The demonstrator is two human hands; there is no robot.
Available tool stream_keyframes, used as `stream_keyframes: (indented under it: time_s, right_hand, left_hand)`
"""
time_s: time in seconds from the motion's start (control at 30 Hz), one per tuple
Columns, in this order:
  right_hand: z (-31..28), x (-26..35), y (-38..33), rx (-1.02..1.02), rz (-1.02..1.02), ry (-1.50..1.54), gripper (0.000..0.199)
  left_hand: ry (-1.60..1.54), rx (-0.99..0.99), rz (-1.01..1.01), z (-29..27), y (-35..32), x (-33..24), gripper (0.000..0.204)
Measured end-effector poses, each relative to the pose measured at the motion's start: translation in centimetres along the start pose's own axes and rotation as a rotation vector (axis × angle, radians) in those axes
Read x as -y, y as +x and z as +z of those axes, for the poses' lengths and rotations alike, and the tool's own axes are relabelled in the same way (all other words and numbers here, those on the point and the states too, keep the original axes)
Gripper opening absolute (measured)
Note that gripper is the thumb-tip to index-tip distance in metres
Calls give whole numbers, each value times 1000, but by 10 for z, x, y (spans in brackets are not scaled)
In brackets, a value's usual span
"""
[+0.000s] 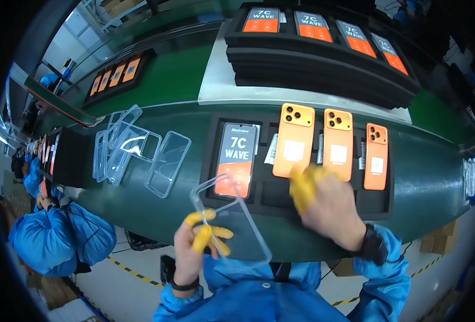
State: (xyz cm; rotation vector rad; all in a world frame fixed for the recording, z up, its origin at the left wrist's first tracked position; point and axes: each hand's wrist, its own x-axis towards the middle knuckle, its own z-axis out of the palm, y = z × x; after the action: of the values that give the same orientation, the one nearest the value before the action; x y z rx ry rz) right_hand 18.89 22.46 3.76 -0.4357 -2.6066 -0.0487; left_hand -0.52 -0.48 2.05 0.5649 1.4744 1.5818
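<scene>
My left hand (199,248), in yellow finger cots, grips a clear phone case (251,231) by one side, tilted in front of the bench edge. My right hand (328,204) is smeared by motion at the lower ends of two orange phones, the left one (293,142) and the middle one (338,142); its grip is unclear. Both phones show their backs, with cameras at the top and a white label. A third orange phone (376,155) lies to their right. Leftmost in the black foam tray (208,166) is a phone with a grey and orange printed front (235,161).
Several clear cases (167,163) lie loosely piled to the left on the green bench (425,161). Behind stand stacked black foam trays (318,70) with phones on top. Another phone tray (114,78) is at the far left. A person in blue (60,236) sits on the left.
</scene>
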Motion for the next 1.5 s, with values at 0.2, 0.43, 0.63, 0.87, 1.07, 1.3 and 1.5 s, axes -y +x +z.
stream_keyframes:
  time_s: [0.2, 0.43, 0.63, 0.87, 1.07, 1.3, 1.5]
  right_hand:
    - [45, 21, 61, 323, 613, -176, 59]
    - [42, 19, 66, 204, 767, -107, 51]
    - [-25, 7, 15, 24, 893, 1584, 64]
    - [-11, 54, -73, 818, 723, 2384, 83]
    - [4, 65, -82, 887, 778, 2496, 77]
    - [-40, 63, -82, 270, 1145, 1312, 54]
    - [-26, 75, -88, 416, 644, 423, 72]
  left_hand:
    - [-149, -86, -109, 19, -62, 40, 31]
    - [-15, -127, -109, 34, -62, 65, 29]
    - [708, 16, -21, -1, -69, 49, 24]
    - [597, 221, 593, -16, -18, -3, 115]
    - [1137, 468, 677, -14, -7, -32, 77]
    - [1168, 329, 685, -19, 8, -19, 69]
    - [1160, 419, 579, -15, 24, -11, 71]
